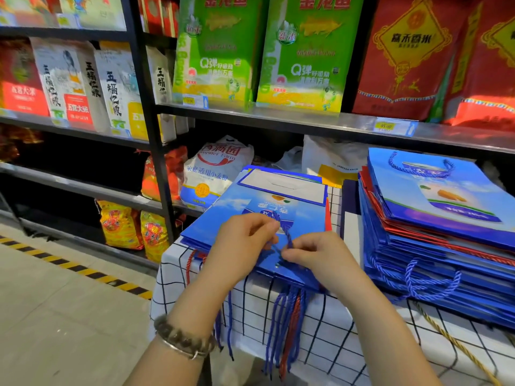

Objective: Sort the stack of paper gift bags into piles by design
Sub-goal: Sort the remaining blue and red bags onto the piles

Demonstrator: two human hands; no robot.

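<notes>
A low pile of flat blue paper gift bags (223,218) lies on the left part of a table covered in a white grid-pattern cloth (320,324). Both of my hands sit on its top bag. My left hand (239,243) and my right hand (309,253) each pinch the bag's blue rope handle (287,232). Blue and red rope handles hang over the table's front edge under the pile. To the right stands a taller stack of blue and red bags (434,232), topped by a blue bag with a bowl picture.
Black store shelves (145,87) behind and to the left hold rice and flour sacks. A white flour sack (214,171) leans just behind the left pile. The floor on the left has yellow-black hazard tape (83,270). A beaded bracelet is on my left wrist.
</notes>
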